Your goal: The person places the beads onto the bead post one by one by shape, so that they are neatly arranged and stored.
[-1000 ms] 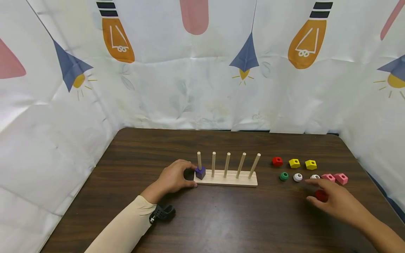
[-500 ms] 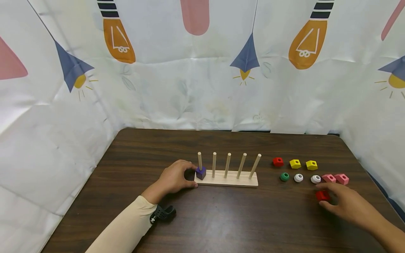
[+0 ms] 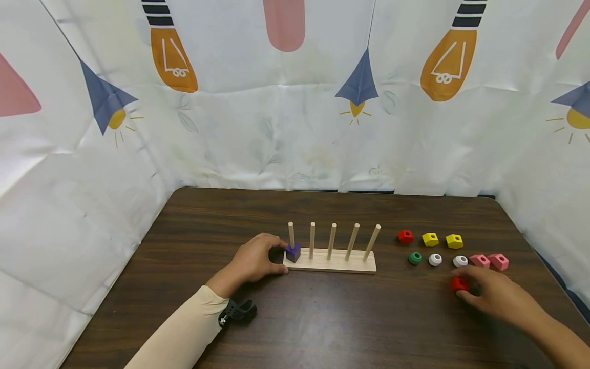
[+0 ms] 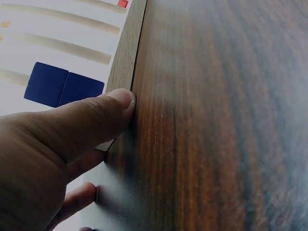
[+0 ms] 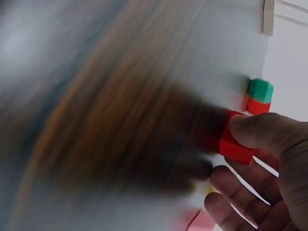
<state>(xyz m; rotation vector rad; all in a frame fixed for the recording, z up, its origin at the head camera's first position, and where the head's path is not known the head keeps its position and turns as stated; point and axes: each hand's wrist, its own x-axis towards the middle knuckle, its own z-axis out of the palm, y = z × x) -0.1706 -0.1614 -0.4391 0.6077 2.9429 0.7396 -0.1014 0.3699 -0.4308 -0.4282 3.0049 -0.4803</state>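
Observation:
A wooden peg board (image 3: 332, 263) with several upright pegs lies mid-table, a purple cube-like bead (image 3: 292, 253) low on its leftmost peg. My left hand (image 3: 251, 259) grips the board's left end, with the thumb (image 4: 115, 103) along the front edge in the left wrist view. At the right, my right hand (image 3: 502, 294) pinches a red block-shaped bead (image 3: 458, 284) between thumb and fingertips. In the right wrist view the thumb covers part of that red bead (image 5: 236, 144), while the other fingers spread loosely below it.
Behind the right hand are two pink beads (image 3: 498, 261), white round beads (image 3: 435, 260) and a green round bead (image 3: 415, 258). Farther back sit another red bead (image 3: 405, 236) and two yellow beads (image 3: 430, 239). A patterned white cloth (image 3: 276, 133) hangs behind the dark wooden table (image 3: 221, 210).
My right hand drew back to the right, closed its thumb and fingers on the red bead, and shifted it slightly left. My left hand stayed at the board's end.

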